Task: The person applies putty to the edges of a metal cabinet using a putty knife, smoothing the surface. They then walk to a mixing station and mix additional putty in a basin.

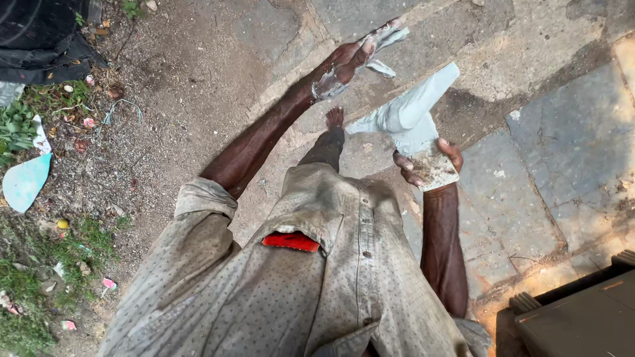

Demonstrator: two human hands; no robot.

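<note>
Pale grey glove (407,116), plaster-crusted, half-pulled over right hand (430,162)

I saw no signs, labels or screens. The nearest thing to packaging was litter at nine o'clock: a flat pale turquoise scrap (25,181), rounded at its lower end, beside the grass, and small pink-and-white wrapper bits (108,283) toward eight o'clock. A red flat packet (290,241) showed in my shirt pocket.

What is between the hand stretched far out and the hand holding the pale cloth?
In the head view, only bare stone paving shows between the left hand and the right hand gripping the pale cloth.
</note>
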